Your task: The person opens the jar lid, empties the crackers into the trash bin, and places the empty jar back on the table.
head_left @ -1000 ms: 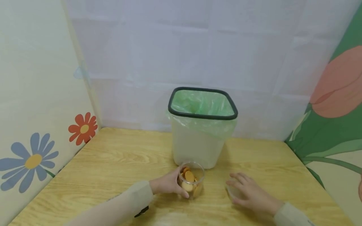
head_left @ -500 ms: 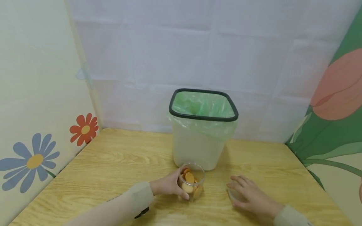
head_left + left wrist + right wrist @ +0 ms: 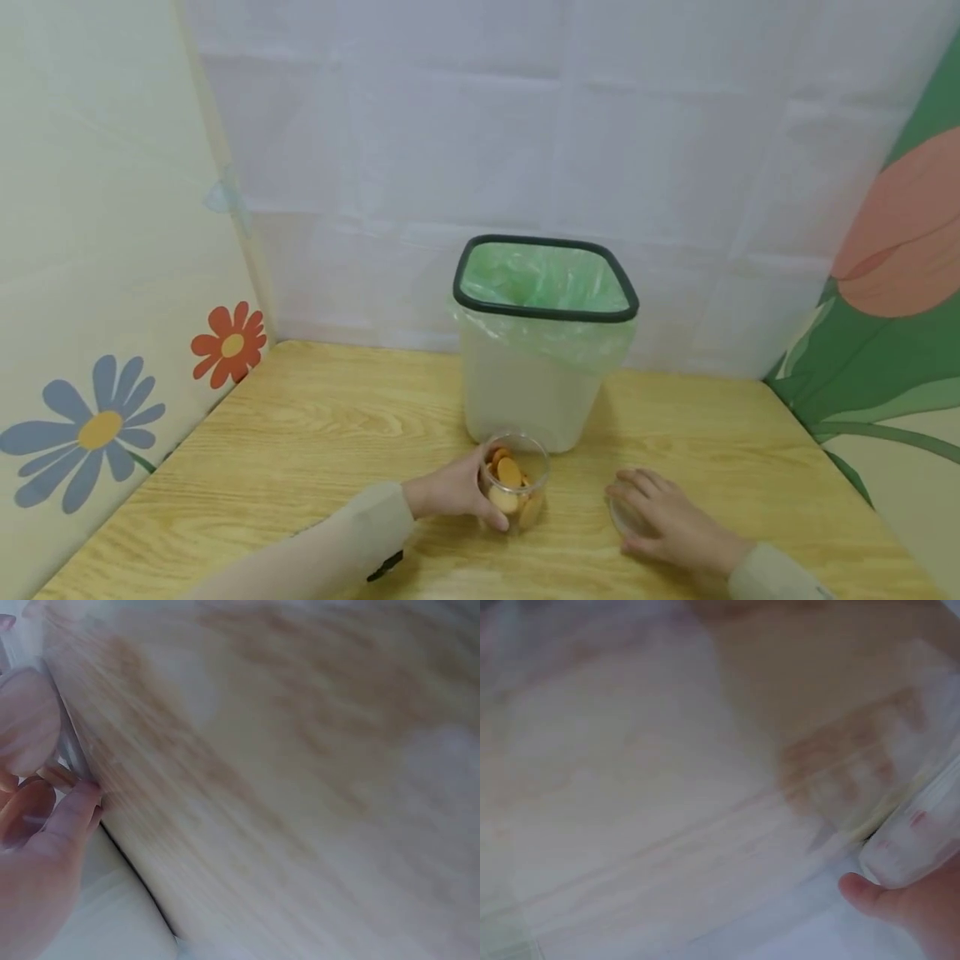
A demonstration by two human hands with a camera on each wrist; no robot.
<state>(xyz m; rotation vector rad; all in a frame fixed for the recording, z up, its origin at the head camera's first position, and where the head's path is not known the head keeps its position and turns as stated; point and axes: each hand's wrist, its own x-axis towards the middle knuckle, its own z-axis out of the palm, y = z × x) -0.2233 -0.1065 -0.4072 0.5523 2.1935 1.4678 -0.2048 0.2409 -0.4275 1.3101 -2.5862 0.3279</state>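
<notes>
One clear jar [image 3: 517,485], probably light, stiff and slippery, is resting inside the left grip [image 3: 456,490], fingers curling round its side, likely the surest hold; the right grip [image 3: 667,518] is pinching a clear lid [image 3: 626,518] beneath its fingers.

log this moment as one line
left hand: grips jar | right hand: holds lid | biscuits: in jar | bin: behind jar
</notes>
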